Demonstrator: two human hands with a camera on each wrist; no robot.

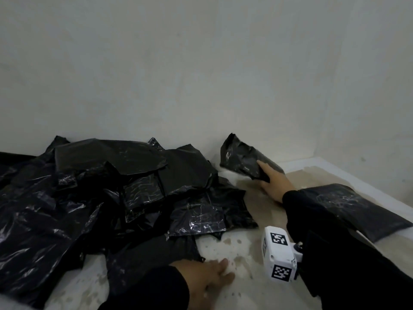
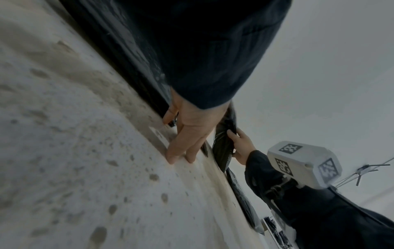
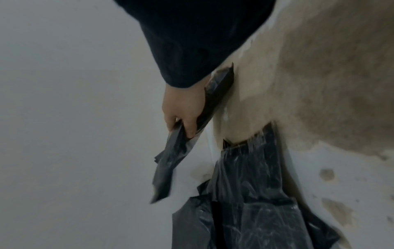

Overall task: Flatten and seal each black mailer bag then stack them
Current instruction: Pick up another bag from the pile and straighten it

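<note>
Right hand (image 1: 271, 182) grips the bag (image 1: 243, 158), long axis running toward upper left of the frame; left hand (image 1: 205, 279) rests flat, released, on the tabletop (image 1: 241, 285).

A pile of mailer bags (image 1: 107, 189) covers the surface (image 1: 234, 249) at left, against the far wall (image 1: 201, 63). Another bag (image 1: 244, 158) is at far right; one more (image 1: 357, 211) lies nearer right.

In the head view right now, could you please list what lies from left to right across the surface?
Pile of black mailer bags → mailer bag held by the right hand → flat mailer bag at the far right.
</note>
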